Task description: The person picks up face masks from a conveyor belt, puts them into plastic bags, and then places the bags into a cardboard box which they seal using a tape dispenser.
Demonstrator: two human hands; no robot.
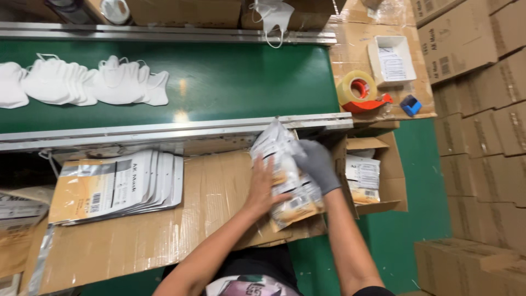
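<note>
Cardboard worktop (164, 230): left hand (264, 189), gloved right hand (318, 164) both closed around pouch stack (287, 181).

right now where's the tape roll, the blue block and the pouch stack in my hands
tape roll (356, 87), head view, on its outer band
blue block (410, 105), head view, top face
pouch stack (285, 172), head view, on the front pouch

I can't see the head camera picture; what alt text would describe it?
Two hands, the bare left hand and the grey-gloved right hand, hold a bundle of foil pouches over a cardboard-covered bench. White face masks lie on a green conveyor belt behind, with a tape dispenser to the right.
</note>
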